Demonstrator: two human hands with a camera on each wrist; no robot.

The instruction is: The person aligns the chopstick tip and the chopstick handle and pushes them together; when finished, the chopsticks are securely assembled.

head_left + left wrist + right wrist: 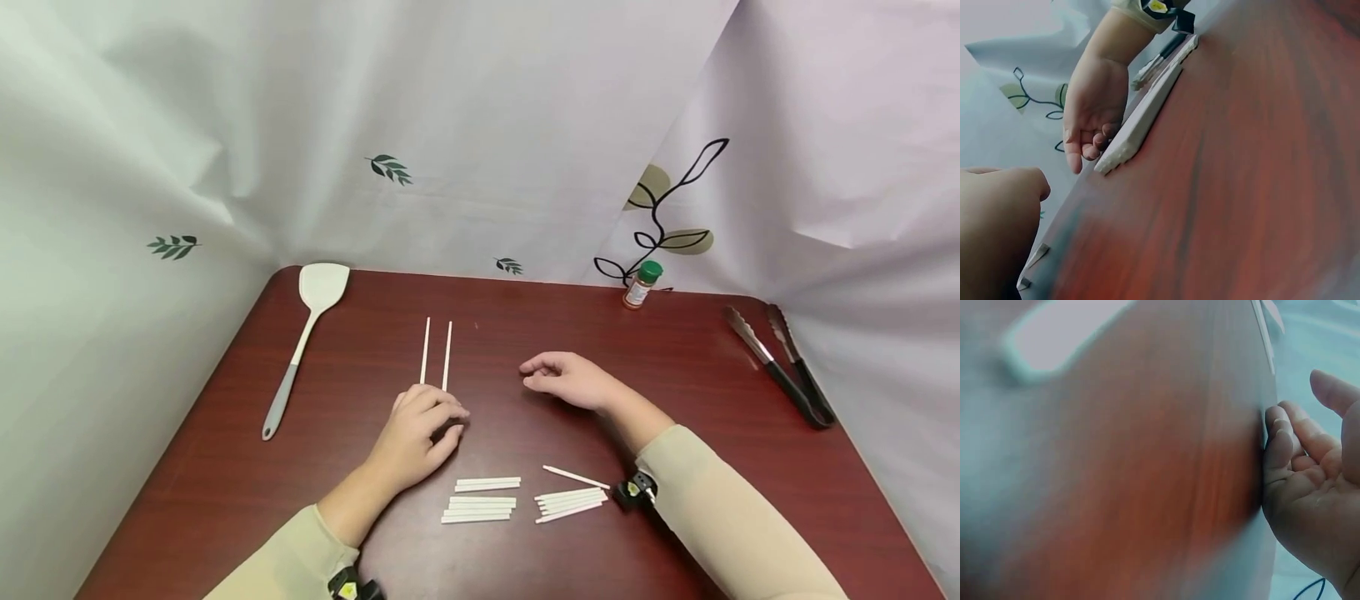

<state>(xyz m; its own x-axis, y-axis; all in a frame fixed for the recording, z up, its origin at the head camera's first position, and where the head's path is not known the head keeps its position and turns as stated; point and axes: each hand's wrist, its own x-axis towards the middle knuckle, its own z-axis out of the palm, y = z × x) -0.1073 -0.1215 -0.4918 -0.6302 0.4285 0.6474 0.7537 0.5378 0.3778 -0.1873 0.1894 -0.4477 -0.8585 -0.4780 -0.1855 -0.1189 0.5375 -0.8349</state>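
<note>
Spice bottle (637,292), green-capped, reddish contents, near the far edge of the wood-grain worktop (510,317); leaf-printed white cloth (525,100) behind. White sticks (447,358): two run under the left hand (422,433), whose grip I cannot tell; others lie grouped nearer. Right hand (573,379): loosely curled, empty.

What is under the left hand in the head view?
Two white sticks run up to the left hand; what lies directly beneath is covered and cannot be seen.
</note>
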